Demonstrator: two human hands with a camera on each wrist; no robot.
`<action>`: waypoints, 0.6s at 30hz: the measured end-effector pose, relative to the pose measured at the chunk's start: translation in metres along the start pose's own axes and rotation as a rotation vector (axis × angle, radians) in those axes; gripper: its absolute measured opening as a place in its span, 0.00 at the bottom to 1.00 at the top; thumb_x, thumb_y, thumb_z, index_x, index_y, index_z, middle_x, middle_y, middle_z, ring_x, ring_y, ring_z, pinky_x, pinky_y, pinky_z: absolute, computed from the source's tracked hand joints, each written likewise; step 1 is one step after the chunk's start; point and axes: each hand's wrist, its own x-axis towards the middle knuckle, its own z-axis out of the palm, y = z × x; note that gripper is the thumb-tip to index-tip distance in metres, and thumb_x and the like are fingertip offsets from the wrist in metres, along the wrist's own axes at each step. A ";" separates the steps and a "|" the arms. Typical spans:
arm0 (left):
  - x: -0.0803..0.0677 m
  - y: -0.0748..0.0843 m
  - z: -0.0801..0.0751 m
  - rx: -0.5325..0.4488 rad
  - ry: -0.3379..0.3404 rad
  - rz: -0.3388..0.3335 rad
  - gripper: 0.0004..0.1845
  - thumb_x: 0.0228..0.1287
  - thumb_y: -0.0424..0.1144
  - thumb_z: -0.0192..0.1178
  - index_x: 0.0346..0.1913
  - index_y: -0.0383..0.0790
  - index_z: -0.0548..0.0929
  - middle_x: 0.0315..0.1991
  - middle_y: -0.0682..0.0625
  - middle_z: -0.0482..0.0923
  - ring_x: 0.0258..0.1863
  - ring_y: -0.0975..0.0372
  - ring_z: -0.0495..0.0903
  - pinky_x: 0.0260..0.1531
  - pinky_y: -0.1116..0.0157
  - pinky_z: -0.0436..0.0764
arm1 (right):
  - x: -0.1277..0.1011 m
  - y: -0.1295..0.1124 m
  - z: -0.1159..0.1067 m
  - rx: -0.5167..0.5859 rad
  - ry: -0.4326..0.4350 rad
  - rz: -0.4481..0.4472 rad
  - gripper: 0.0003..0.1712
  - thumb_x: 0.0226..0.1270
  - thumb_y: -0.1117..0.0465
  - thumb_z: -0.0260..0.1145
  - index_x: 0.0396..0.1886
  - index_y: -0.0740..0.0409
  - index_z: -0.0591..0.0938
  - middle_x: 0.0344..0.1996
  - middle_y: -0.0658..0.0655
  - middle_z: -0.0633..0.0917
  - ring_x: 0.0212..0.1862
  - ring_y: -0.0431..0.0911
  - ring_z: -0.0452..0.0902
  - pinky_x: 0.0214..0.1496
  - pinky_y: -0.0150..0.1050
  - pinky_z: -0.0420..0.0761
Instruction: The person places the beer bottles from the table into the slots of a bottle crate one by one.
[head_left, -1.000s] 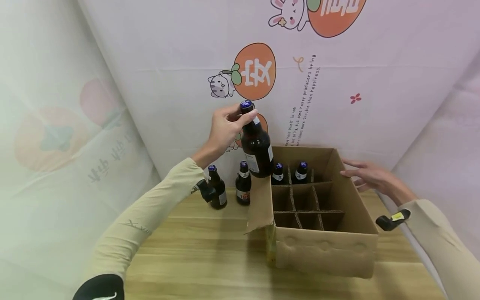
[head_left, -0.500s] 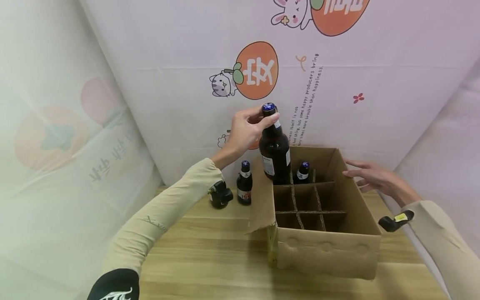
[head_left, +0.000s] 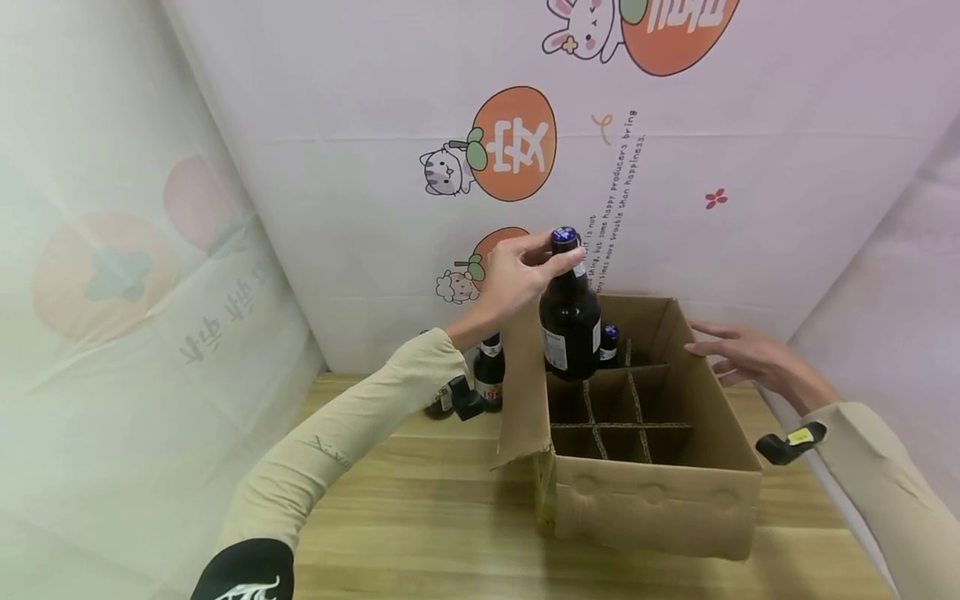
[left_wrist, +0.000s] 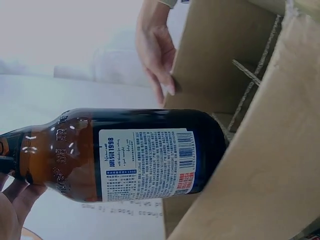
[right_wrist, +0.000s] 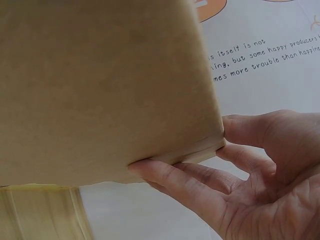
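Observation:
My left hand (head_left: 517,279) pinches the neck of a dark brown beer bottle (head_left: 572,321) with a blue cap. The bottle hangs nearly upright at the box's left side, over the left compartments; its back label faces the left wrist camera. The open cardboard box (head_left: 652,504) has cardboard dividers. Another blue-capped bottle (head_left: 609,342) stands in a back compartment, partly hidden by the held one. My right hand (head_left: 757,360) touches the box's far right corner from outside, its fingers (right_wrist: 175,185) extended and spread against the cardboard.
Two more bottles stand on the wooden table (head_left: 420,500) left of the box: one bottle (head_left: 489,375) beside the flap (head_left: 522,400), another bottle (head_left: 441,406) mostly behind my left wrist. Printed white cloth (head_left: 360,208) hangs behind and at both sides.
My left hand has carried the bottle rightward from beside the flap to over the box, and it sits lower in view. The right hand stays at the box corner.

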 end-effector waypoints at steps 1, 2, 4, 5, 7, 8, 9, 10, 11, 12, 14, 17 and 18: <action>-0.001 -0.002 0.002 0.005 -0.010 -0.007 0.17 0.61 0.49 0.69 0.52 0.51 0.86 0.43 0.55 0.87 0.37 0.68 0.83 0.33 0.71 0.81 | 0.000 0.000 0.000 0.001 0.003 -0.001 0.48 0.74 0.46 0.57 0.79 0.49 0.38 0.74 0.77 0.49 0.68 0.74 0.59 0.59 0.51 0.80; -0.002 -0.005 0.003 0.018 -0.019 -0.013 0.17 0.61 0.49 0.68 0.52 0.51 0.86 0.43 0.55 0.87 0.36 0.68 0.83 0.31 0.71 0.80 | -0.001 0.000 0.000 0.002 0.006 -0.001 0.48 0.74 0.46 0.57 0.79 0.49 0.39 0.74 0.77 0.50 0.68 0.74 0.60 0.58 0.51 0.81; -0.004 -0.010 0.007 0.029 -0.043 -0.022 0.17 0.61 0.50 0.68 0.52 0.51 0.86 0.43 0.56 0.88 0.37 0.68 0.83 0.30 0.70 0.79 | -0.001 0.001 0.000 0.004 0.011 -0.003 0.48 0.74 0.46 0.57 0.79 0.50 0.39 0.73 0.76 0.52 0.67 0.74 0.62 0.58 0.50 0.81; -0.005 -0.013 0.009 0.032 -0.055 -0.023 0.17 0.62 0.50 0.68 0.52 0.50 0.86 0.44 0.56 0.88 0.40 0.69 0.84 0.33 0.71 0.80 | -0.001 0.002 0.000 0.005 0.013 -0.004 0.48 0.74 0.46 0.58 0.79 0.50 0.39 0.73 0.77 0.52 0.67 0.73 0.63 0.57 0.50 0.82; -0.007 -0.018 0.013 0.046 -0.074 -0.022 0.17 0.62 0.50 0.67 0.52 0.50 0.86 0.45 0.56 0.87 0.41 0.69 0.84 0.35 0.72 0.81 | -0.001 0.003 0.000 0.004 0.019 -0.005 0.48 0.74 0.46 0.58 0.79 0.50 0.39 0.73 0.77 0.53 0.66 0.73 0.65 0.56 0.49 0.82; -0.008 -0.021 0.015 0.058 -0.085 -0.019 0.16 0.62 0.50 0.67 0.51 0.49 0.87 0.44 0.55 0.88 0.41 0.69 0.84 0.36 0.72 0.81 | -0.001 0.004 0.000 0.006 0.020 -0.005 0.48 0.74 0.46 0.58 0.79 0.50 0.39 0.73 0.77 0.53 0.66 0.72 0.65 0.56 0.49 0.83; -0.009 -0.023 0.017 0.069 -0.092 -0.012 0.16 0.62 0.49 0.67 0.50 0.49 0.87 0.44 0.55 0.88 0.40 0.69 0.84 0.36 0.72 0.81 | 0.000 0.004 0.000 0.007 0.022 -0.005 0.48 0.74 0.46 0.58 0.79 0.49 0.39 0.73 0.77 0.53 0.66 0.72 0.66 0.56 0.49 0.83; -0.010 -0.026 0.019 0.084 -0.100 -0.003 0.15 0.62 0.49 0.67 0.50 0.48 0.87 0.43 0.54 0.88 0.39 0.69 0.84 0.36 0.72 0.81 | 0.000 0.005 0.000 0.010 0.023 -0.004 0.48 0.74 0.46 0.58 0.79 0.49 0.40 0.73 0.77 0.53 0.66 0.72 0.66 0.56 0.49 0.83; -0.011 -0.028 0.020 0.095 -0.106 0.000 0.15 0.62 0.48 0.67 0.49 0.48 0.87 0.42 0.53 0.88 0.38 0.69 0.84 0.36 0.72 0.81 | 0.000 0.006 0.000 0.009 0.022 -0.005 0.48 0.74 0.46 0.58 0.79 0.49 0.39 0.73 0.77 0.53 0.66 0.72 0.66 0.56 0.49 0.83; -0.012 -0.030 0.021 0.105 -0.111 -0.001 0.15 0.62 0.48 0.67 0.49 0.47 0.87 0.42 0.53 0.88 0.38 0.69 0.83 0.36 0.72 0.81 | 0.001 0.006 0.000 0.009 0.020 -0.005 0.48 0.74 0.46 0.58 0.79 0.49 0.39 0.73 0.77 0.53 0.66 0.72 0.66 0.56 0.49 0.82; -0.014 -0.034 0.024 0.121 -0.122 -0.001 0.14 0.63 0.47 0.67 0.48 0.46 0.88 0.40 0.52 0.88 0.36 0.68 0.83 0.34 0.72 0.80 | 0.002 0.007 0.001 0.007 0.017 -0.006 0.48 0.74 0.45 0.57 0.79 0.48 0.39 0.73 0.76 0.52 0.67 0.73 0.64 0.57 0.50 0.82; -0.018 -0.037 0.027 0.138 -0.136 -0.001 0.14 0.64 0.46 0.66 0.49 0.44 0.87 0.41 0.52 0.88 0.37 0.68 0.84 0.35 0.72 0.80 | 0.002 0.006 0.001 0.006 0.014 -0.013 0.48 0.74 0.46 0.57 0.79 0.48 0.39 0.73 0.76 0.52 0.67 0.74 0.63 0.58 0.51 0.81; -0.019 -0.038 0.029 0.146 -0.142 0.001 0.15 0.64 0.46 0.66 0.49 0.44 0.87 0.42 0.51 0.88 0.37 0.68 0.84 0.35 0.72 0.81 | 0.002 0.006 0.001 0.008 0.015 -0.015 0.47 0.74 0.46 0.57 0.79 0.49 0.39 0.73 0.76 0.53 0.67 0.74 0.62 0.58 0.51 0.81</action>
